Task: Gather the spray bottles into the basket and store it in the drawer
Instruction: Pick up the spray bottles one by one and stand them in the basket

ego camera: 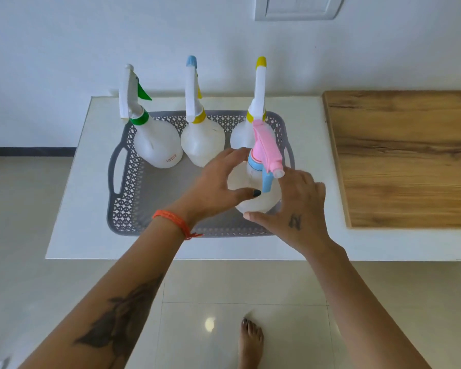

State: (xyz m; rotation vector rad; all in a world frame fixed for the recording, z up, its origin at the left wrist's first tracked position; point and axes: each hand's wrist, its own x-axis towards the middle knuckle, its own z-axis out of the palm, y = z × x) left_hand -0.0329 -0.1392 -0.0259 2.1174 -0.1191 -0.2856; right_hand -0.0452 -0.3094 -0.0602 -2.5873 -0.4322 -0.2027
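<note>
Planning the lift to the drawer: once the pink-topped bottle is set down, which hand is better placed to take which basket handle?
Likely left hand for the left handle, which is open and unobstructed. The right hand sits over the basket's right side, nearest the right handle behind the pink-topped bottle.
</note>
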